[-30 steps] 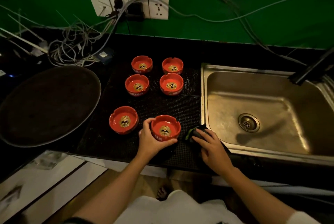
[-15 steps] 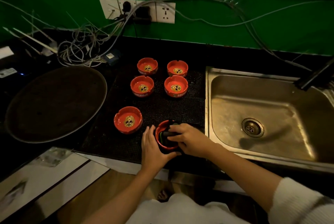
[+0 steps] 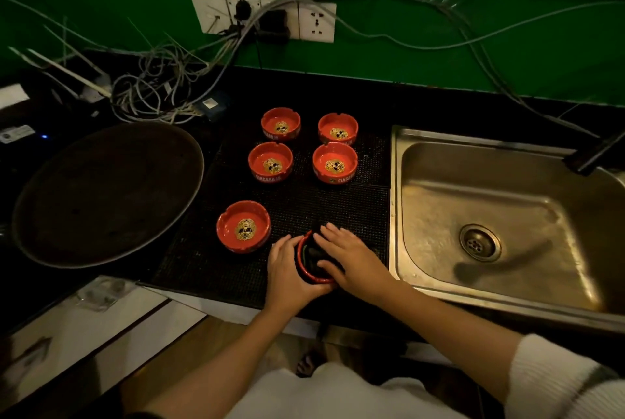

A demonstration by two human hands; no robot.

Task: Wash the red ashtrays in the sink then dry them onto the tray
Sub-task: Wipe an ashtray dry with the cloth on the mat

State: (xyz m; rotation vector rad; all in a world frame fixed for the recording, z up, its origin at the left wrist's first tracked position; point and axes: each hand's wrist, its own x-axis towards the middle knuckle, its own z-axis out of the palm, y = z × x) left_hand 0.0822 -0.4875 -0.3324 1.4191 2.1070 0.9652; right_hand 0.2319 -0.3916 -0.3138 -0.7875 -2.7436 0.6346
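My left hand (image 3: 291, 278) cups tilted red ashtray (image 3: 313, 278) at worktop (image 3: 338, 212) front edge, steadying it; right hand (image 3: 351, 258) presses dark cloth (image 3: 313, 254) inside, wiping. Tray (image 3: 111, 246) waits left, bare.

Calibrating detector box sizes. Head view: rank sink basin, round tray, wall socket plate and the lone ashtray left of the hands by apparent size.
1. sink basin
2. round tray, close to the basin; wide-angle edge stretch makes that order unsure
3. wall socket plate
4. lone ashtray, nearer the camera yet smallest
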